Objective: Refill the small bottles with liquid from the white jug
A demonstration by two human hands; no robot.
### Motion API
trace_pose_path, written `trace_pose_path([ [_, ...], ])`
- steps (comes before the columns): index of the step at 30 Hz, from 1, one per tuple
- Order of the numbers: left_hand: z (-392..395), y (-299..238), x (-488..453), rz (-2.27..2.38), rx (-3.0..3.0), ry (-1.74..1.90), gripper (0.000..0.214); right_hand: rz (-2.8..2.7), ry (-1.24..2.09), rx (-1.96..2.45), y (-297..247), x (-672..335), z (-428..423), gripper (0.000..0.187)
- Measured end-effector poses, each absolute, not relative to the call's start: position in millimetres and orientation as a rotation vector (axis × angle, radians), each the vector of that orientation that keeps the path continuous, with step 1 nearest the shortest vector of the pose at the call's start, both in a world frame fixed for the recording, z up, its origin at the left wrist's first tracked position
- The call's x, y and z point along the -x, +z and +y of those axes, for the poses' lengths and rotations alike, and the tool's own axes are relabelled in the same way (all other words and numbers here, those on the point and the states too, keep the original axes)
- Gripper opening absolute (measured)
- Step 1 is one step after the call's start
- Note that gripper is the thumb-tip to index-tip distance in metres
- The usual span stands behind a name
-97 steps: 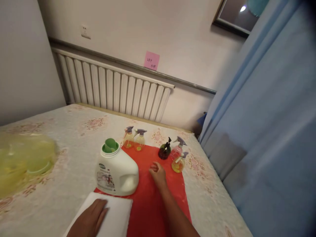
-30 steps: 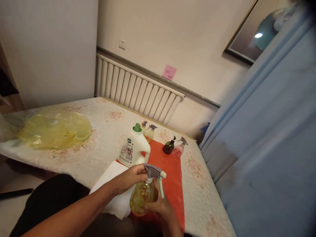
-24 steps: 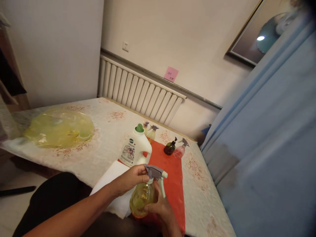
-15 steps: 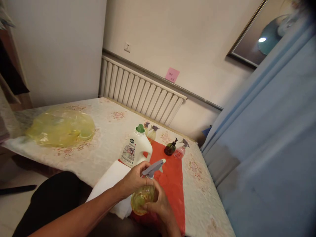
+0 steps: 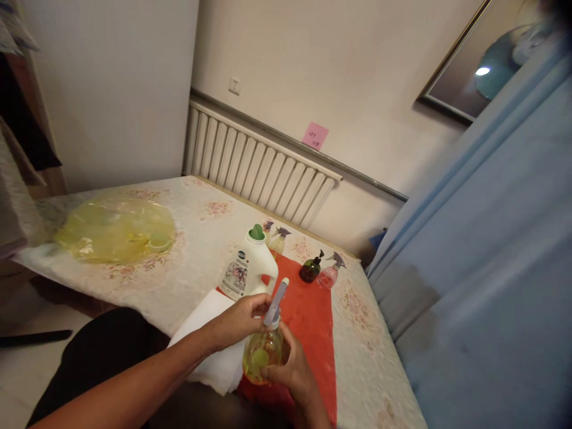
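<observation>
I hold a small yellow spray bottle [image 5: 263,356] in front of me, above the near edge of a red mat [image 5: 308,316]. My right hand [image 5: 292,372] wraps the bottle's round body from below and the right. My left hand [image 5: 239,322] pinches the grey trigger head [image 5: 276,301] at the bottle's neck; the head points away from me. A white detergent jug with a green cap [image 5: 248,268] stands on the mat just beyond my hands. A folded white cloth [image 5: 210,351] lies under my left forearm.
Two more spray bottles [image 5: 276,237] stand behind the jug; a dark pump bottle [image 5: 310,269] and a pink spray bottle [image 5: 329,274] stand at the mat's far right. A yellow plastic bag [image 5: 116,229] lies at the left of the floral bedspread. Radiator behind, blue curtain right.
Earlier my hands lay on the mat and cloth; since then I picked up the yellow spray bottle. Over the last second the grey trigger head has turned round on the neck under my left fingers.
</observation>
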State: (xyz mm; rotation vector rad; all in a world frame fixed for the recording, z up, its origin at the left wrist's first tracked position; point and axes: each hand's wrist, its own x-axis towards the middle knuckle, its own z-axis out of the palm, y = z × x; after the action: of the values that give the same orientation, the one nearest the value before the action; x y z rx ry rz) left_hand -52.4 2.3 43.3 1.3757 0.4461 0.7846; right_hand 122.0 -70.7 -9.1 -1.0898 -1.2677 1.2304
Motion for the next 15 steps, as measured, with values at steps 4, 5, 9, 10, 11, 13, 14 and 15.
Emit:
trace_pose_path([
  [4, -1.8, 45.0, 44.1, 0.492, -1.343, 0.929, 0.030, -1.289, 1.180, 1.119, -2.1, -119.9, -70.8, 0.090],
  [5, -3.2, 46.8, 42.1, 0.507, -1.343, 0.960, 0.030, -1.296, 1.163, 1.131, -0.4, -119.5, -70.6, 0.090],
  [9, -8.5, 56.7, 36.1, 0.605, -1.340, 1.097, 0.030, -1.338, 1.071, 1.212, 1.6, -118.1, -70.2, 0.085],
  [10, -9.0, 58.9, 35.5, 0.619, -1.334, 1.124, 0.031, -1.345, 1.058, 1.236, 1.1, -117.6, -70.4, 0.083],
  [11, -9.1, 60.9, 35.3, 0.621, -1.325, 1.142, 0.032, -1.346, 1.054, 1.257, 0.4, -117.1, -70.7, 0.083],
  [13, -7.7, 64.1, 36.5, 0.588, -1.310, 1.132, 0.030, -1.319, 1.061, 1.286, -0.1, -115.8, -71.4, 0.086],
  [14, -6.4, 65.5, 37.8, 0.561, -1.306, 1.112, 0.028, -1.300, 1.067, 1.289, 0.5, -115.2, -71.7, 0.087],
  [15, -4.8, 66.9, 39.4, 0.537, -1.306, 1.090, 0.026, -1.287, 1.072, 1.283, 1.6, -114.8, -72.0, 0.088],
])
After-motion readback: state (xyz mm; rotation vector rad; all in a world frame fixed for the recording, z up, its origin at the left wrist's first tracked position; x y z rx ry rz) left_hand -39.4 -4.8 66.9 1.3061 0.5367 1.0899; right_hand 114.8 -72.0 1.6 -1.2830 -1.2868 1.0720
